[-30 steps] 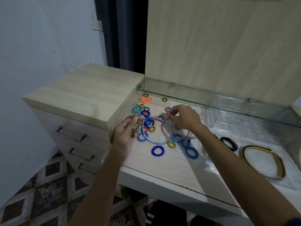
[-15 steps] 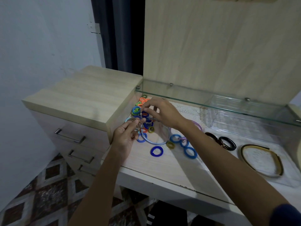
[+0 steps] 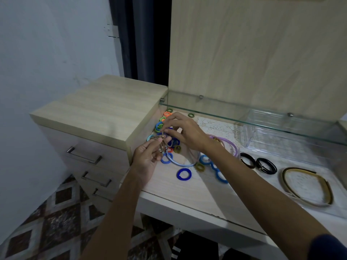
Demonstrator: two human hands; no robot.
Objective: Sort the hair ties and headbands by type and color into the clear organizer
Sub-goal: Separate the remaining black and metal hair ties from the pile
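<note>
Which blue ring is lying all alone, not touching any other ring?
The dark blue hair tie nearest the desk's front edge. It lies flat on bare wood, apart from everything, while the lighter blue ties overlap and the rest sit in the pile.

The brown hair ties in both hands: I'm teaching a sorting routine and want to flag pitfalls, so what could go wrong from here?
1. The left hand and right hand pinch thin brown hair ties right above the coloured pile; lifting could drag other ties along.
2. The blue headband lies under the hands and may snag.
3. The clear organizer sits far to the right, so loose ties might drop on the way.
</note>
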